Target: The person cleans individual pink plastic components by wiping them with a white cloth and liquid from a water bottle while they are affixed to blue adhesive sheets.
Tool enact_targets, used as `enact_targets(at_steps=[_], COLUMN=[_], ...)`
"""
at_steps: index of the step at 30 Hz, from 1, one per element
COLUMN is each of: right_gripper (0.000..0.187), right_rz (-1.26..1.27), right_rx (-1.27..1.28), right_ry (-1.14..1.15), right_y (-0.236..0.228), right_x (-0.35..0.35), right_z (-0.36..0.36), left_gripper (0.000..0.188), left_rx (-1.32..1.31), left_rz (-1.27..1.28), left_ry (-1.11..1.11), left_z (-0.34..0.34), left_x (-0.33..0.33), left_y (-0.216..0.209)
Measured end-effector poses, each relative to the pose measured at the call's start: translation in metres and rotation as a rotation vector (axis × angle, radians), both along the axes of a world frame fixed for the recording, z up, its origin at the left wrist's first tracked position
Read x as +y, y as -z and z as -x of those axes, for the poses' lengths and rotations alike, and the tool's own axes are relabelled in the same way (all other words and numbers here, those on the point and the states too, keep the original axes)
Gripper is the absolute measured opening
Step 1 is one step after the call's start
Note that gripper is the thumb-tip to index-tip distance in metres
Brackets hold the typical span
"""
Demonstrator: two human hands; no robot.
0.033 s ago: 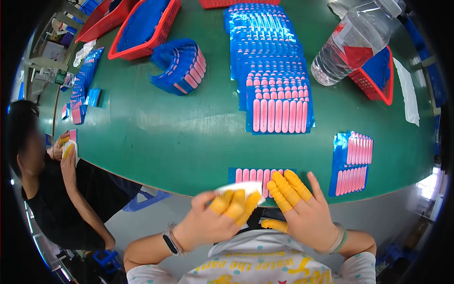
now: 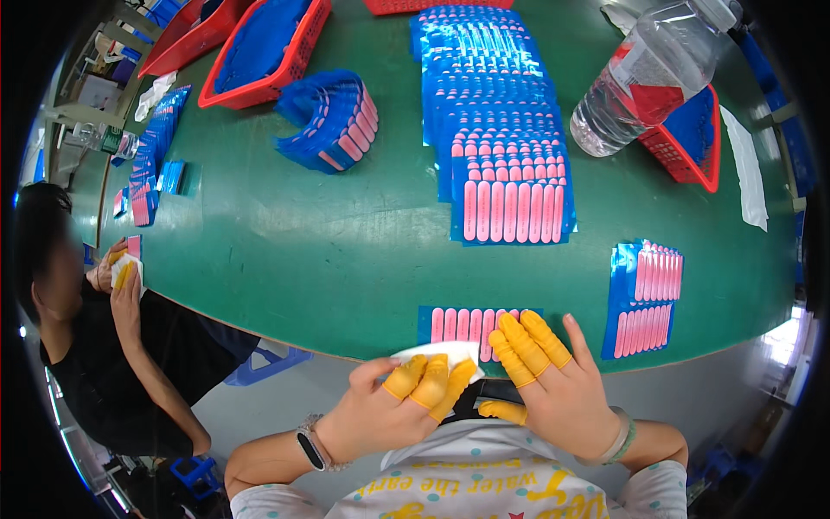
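Observation:
A blue sheet with a row of pink round-ended strips [image 2: 462,322] lies at the near edge of the green table. My right hand [image 2: 558,389] rests on its right part with fingers stretched out, yellow finger cots on several of them. In my left hand [image 2: 393,406], also wearing yellow finger cots, is a folded white cloth [image 2: 471,350], pressed under the fingers. The cloth overlaps the sheet's near left part. My fingers hide part of the sheet and of the cloth.
Overlapping similar sheets [image 2: 514,212] run away from me; a smaller stack [image 2: 644,333] lies right. A curled bundle [image 2: 324,130] and red baskets [image 2: 298,65] stand farther off. A large clear bottle [image 2: 596,121] stands far right. At left, a co-worker [image 2: 86,372] holds a white cloth.
My left hand and the cloth have shifted slightly toward me, down from the sheet. My right hand stays in place.

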State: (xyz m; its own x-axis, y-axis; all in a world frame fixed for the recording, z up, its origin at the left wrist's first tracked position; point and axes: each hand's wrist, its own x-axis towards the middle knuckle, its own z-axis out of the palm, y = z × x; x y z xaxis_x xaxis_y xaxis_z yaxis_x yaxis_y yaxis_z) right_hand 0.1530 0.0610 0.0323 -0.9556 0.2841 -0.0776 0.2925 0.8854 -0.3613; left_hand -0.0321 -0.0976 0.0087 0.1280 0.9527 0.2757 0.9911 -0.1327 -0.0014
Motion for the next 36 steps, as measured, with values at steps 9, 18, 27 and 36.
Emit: enact_targets(at_steps=[9,18,27,36], right_gripper=[0.063,0.068,0.057,0.054], right_rz=[-0.08,0.033,-0.077,-0.071], right_rx=[0.027,0.073,0.123,0.103], right_ry=[0.036,0.072,0.119,0.137], right_y=[0.002,0.002,0.004,0.007], right_x=[-0.002,0.009,0.006,0.004], right_z=[-0.002,-0.01,-0.023,-0.022], left_gripper=[0.037,0.028,0.042,0.038], left_rx=[0.013,-0.111,-0.058,-0.011], left_rz=[0.005,0.115,0.0,0.061], left_ry=[-0.146,-0.188,-0.058,0.045], left_z=[0.017,-0.003,-0.004,-0.019], left_x=[0.024,-0.011,0.048,0.025], left_y=[-0.008,-0.019,-0.011,-0.01])
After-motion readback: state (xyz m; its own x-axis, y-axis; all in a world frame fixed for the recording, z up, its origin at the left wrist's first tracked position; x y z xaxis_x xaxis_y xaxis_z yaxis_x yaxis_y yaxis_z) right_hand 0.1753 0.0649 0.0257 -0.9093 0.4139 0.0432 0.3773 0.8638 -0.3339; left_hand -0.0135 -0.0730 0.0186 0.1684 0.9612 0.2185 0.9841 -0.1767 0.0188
